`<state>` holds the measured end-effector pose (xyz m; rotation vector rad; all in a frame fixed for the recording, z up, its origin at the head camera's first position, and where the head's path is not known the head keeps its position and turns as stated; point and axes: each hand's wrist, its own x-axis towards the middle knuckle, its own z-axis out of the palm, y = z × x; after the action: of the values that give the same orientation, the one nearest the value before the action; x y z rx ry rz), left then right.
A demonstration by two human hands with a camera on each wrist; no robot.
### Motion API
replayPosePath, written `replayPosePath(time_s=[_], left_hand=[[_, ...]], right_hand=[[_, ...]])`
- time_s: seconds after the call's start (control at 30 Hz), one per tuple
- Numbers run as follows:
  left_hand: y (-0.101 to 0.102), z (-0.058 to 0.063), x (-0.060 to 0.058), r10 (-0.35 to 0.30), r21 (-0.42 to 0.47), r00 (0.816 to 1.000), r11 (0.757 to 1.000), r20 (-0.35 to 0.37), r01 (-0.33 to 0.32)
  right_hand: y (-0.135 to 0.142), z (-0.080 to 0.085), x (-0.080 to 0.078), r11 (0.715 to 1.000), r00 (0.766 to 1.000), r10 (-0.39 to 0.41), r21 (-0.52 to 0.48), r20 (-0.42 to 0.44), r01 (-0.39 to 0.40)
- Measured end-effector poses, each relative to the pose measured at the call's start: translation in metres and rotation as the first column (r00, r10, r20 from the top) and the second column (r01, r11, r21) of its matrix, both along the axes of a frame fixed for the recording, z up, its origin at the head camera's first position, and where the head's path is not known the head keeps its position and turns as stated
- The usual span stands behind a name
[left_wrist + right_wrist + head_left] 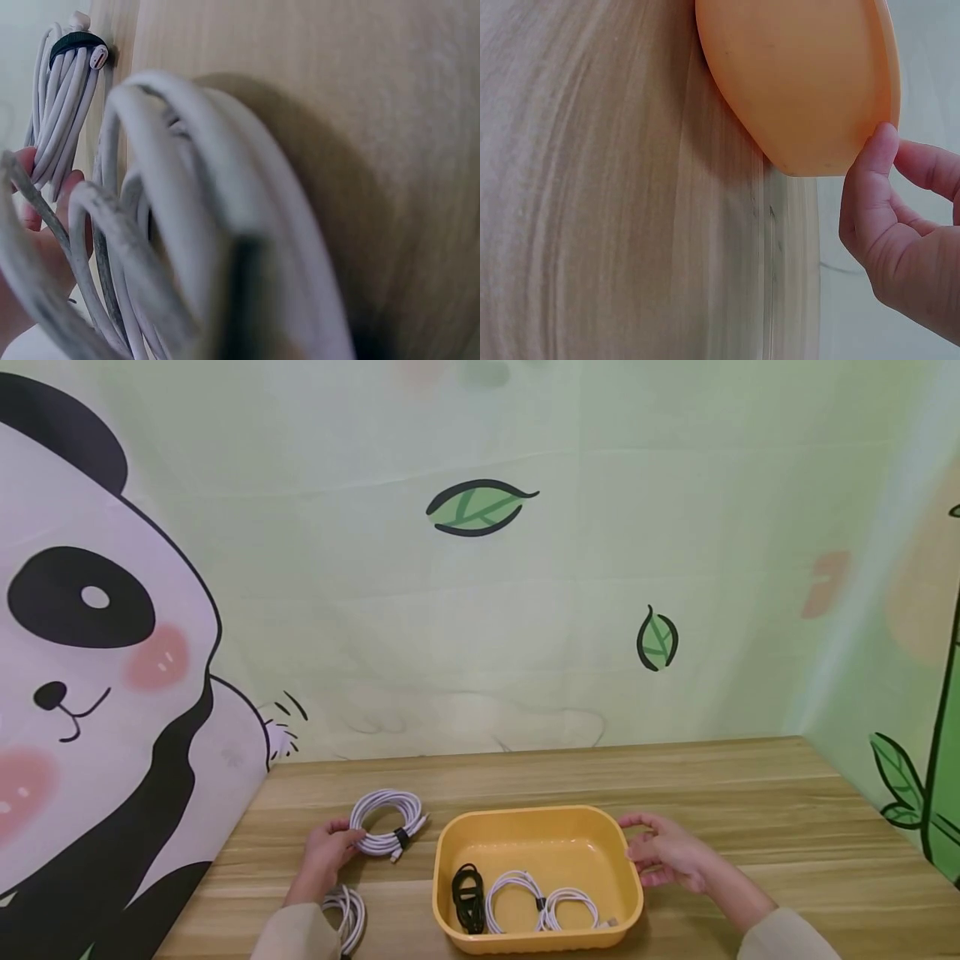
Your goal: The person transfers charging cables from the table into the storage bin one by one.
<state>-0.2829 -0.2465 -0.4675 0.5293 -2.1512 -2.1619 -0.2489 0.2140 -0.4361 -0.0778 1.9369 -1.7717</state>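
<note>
In the head view my left hand (330, 853) pinches the left side of a coiled white cable (360, 818), which has a black strap round it. The left wrist view shows the fingers (64, 210) at the lower end of that coil (64, 112). A second white coil (351, 914) lies by the left wrist, partly hidden by the sleeve, and looms large in the left wrist view. My right hand (671, 853) is at the right side of a yellow bin (538, 943), a fingertip (885, 139) touching its wall near the rim.
Inside the bin lie a bundled black cable (468, 897) and a white cable (573, 893) in two loops with a black tie. The wooden table (675, 768) meets a printed backdrop (360, 610) with a panda and leaves.
</note>
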Motion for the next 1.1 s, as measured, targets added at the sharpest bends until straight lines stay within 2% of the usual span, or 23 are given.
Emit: replayPosePath(time_s=[0.47, 1.1], left_hand=[[-0.0012, -0.0031, 0.0006, -0.043, -0.019, 0.999, 0.999, -0.029, 0.042], [0.0009, 0.0016, 0.0042, -0.056, -0.03, 0.998, 0.998, 0.01, 0.056]], right_hand=[[-0.0005, -0.0002, 0.0001, 1.0, 1.0, 0.012, -0.009, -0.003, -0.012], [0.0006, -0.0023, 0.0, 1.0, 1.0, 0.019, -0.023, -0.008, -0.019]])
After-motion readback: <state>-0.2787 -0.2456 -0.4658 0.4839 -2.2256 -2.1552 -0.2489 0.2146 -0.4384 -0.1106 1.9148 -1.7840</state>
